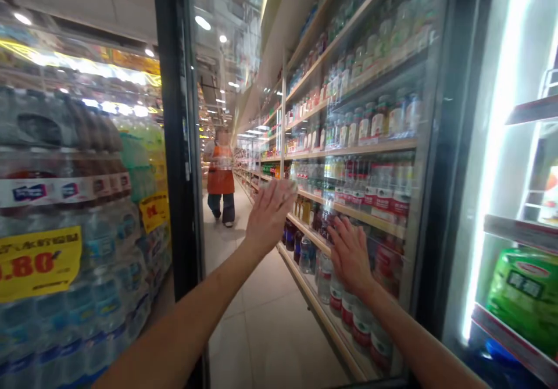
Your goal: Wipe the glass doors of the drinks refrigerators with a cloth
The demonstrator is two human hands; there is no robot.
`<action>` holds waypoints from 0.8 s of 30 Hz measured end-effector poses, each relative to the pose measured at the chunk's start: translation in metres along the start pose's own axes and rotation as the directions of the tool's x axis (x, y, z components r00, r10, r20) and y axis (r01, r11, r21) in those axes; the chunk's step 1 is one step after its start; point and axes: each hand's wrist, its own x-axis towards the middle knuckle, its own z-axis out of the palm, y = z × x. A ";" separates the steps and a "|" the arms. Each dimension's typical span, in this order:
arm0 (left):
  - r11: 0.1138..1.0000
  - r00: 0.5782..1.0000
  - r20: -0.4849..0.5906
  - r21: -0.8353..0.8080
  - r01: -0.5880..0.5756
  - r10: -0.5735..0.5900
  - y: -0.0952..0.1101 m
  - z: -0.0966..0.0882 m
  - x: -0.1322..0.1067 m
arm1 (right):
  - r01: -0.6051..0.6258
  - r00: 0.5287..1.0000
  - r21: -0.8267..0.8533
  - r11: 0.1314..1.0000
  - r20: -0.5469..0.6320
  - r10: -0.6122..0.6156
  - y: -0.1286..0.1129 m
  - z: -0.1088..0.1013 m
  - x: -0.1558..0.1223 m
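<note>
My left hand [270,211] and my right hand [349,255] both lie flat with fingers stretched out against a glass cooler door [305,57] swung out in front of me. Nothing is in either hand. Through the glass I see the aisle and shelves of bottled drinks [375,127]. The door's dark frame [436,174] runs down just right of my right hand.
The lit cooler interior [514,214] on the right holds a green package [527,296] on a shelf. Stacked water bottle packs [65,249] with yellow price tags stand at left. A person in an orange apron [220,174] stands down the aisle.
</note>
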 end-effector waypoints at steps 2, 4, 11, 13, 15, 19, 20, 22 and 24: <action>0.993 0.993 0.022 -0.038 -0.115 0.116 0.005 0.003 0.004 | -0.009 1.000 0.002 1.000 -0.005 0.009 0.002 -0.002 -0.001; 0.903 0.903 0.072 -0.118 -0.413 0.423 0.010 0.005 0.002 | -0.006 1.000 0.002 1.000 -0.009 0.006 0.003 -0.005 -0.002; 0.986 0.986 0.040 -0.049 -0.158 0.160 0.020 0.013 0.012 | -0.075 0.997 -0.010 0.997 0.006 0.075 0.015 -0.010 -0.009; 0.912 0.912 0.078 -0.118 -0.393 0.403 0.024 0.015 0.016 | -0.075 0.997 -0.008 0.997 0.004 0.075 0.019 -0.011 -0.013; 0.826 0.826 0.092 -0.167 -0.538 0.556 0.029 0.017 0.023 | -0.066 0.998 -0.008 0.998 0.007 0.066 0.022 -0.013 -0.016; 0.977 0.976 0.086 -0.099 -0.190 0.199 0.038 0.024 0.040 | -0.135 0.991 -0.036 0.990 0.007 0.136 0.031 -0.019 -0.021; 0.979 0.978 0.099 -0.108 -0.175 0.186 0.041 0.026 0.042 | -0.153 0.988 -0.041 0.987 0.007 0.153 0.033 -0.020 -0.023; 0.916 0.914 0.135 -0.182 -0.357 0.383 0.049 0.030 0.042 | -0.163 0.986 -0.044 0.986 0.011 0.164 0.038 -0.023 -0.027; 0.793 0.789 0.142 -0.250 -0.555 0.598 0.056 0.032 0.042 | -0.150 0.988 -0.042 0.988 0.024 0.152 0.043 -0.025 -0.032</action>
